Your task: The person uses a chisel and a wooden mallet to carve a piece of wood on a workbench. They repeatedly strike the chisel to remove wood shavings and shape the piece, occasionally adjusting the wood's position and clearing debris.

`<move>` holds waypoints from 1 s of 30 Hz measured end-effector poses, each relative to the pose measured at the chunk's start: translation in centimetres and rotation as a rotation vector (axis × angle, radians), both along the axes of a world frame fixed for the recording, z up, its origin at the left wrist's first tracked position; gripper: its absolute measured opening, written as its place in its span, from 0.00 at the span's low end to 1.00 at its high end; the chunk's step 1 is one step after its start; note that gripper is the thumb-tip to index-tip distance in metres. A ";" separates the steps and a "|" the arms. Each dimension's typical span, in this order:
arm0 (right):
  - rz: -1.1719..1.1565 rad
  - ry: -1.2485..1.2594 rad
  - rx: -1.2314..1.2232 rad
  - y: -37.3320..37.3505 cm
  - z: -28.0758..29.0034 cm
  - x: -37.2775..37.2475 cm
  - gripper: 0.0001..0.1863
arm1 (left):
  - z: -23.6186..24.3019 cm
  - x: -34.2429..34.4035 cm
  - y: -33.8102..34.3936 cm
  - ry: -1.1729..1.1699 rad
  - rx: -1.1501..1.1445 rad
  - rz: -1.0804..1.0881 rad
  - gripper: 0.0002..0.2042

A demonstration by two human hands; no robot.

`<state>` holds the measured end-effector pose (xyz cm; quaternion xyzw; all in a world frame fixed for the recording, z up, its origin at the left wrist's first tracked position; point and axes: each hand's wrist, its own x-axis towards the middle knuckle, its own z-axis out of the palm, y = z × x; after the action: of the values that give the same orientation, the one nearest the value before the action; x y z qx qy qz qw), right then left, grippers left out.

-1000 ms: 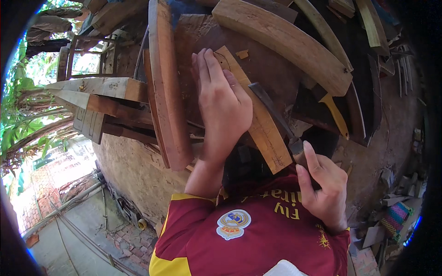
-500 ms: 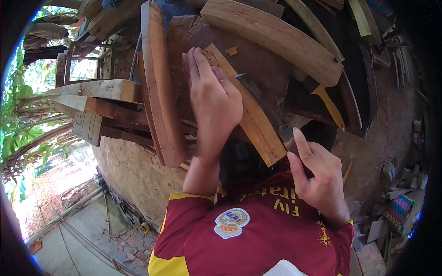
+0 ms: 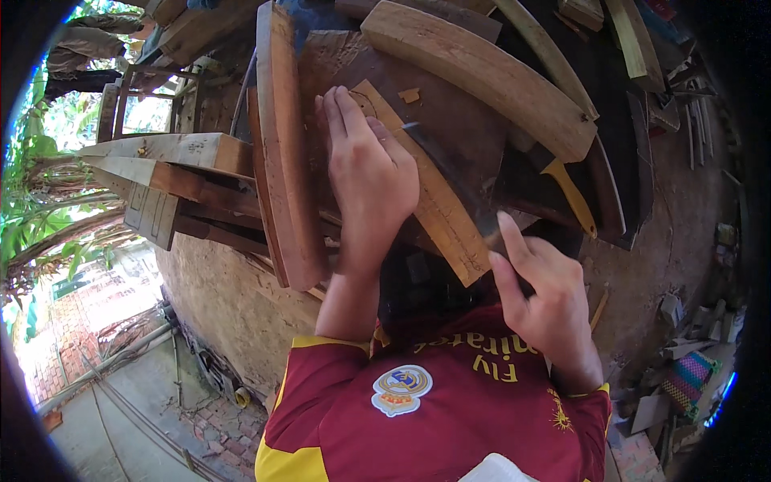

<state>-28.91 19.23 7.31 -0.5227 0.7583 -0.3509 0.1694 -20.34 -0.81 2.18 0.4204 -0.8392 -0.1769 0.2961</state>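
Observation:
My left hand (image 3: 371, 165) grips a narrow yellow-brown wooden board (image 3: 446, 221) near its far half. Its thumb lies over the board's left edge and its fingers stretch along the far left side. The board slants from far left to near right, with a dark curved pencil-like mark near its far end. In my right hand (image 3: 546, 293), at the near end, is the short brown handle of a long dark-bladed tool (image 3: 450, 165). Its blade lies along the board's right edge; motion blurs it, so its exact kind cannot be told.
A thick curved beam (image 3: 482, 80) lies beyond the board, with a yellow-handled tool (image 3: 574, 197) partly under it. At left stands a long upright timber (image 3: 285, 153) beside stacked pointed timbers (image 3: 177, 153). A wood chip (image 3: 409, 95) rests on the dark work surface. Scraps lie at far right.
The right hand and the dark-bladed tool have shifted slightly left and away from me along the board's edge. The left hand keeps its hold. The whole view has shifted a little.

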 end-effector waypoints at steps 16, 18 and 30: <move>0.043 0.041 -0.054 -4.2 0.6 -0.3 0.21 | -0.3 -0.1 0.0 0.062 0.001 -0.038 0.25; 0.028 0.012 -0.052 -2.8 0.5 0.1 0.21 | -0.3 0.0 0.2 0.050 -0.022 -0.035 0.24; 0.000 0.064 0.017 -3.0 0.3 0.0 0.23 | -0.3 -0.2 0.1 0.025 -0.064 -0.023 0.21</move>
<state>-28.88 16.20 7.63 -0.5323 0.7662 -0.3277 0.1494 -20.56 -0.73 1.90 0.3989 -0.8454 -0.1585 0.3179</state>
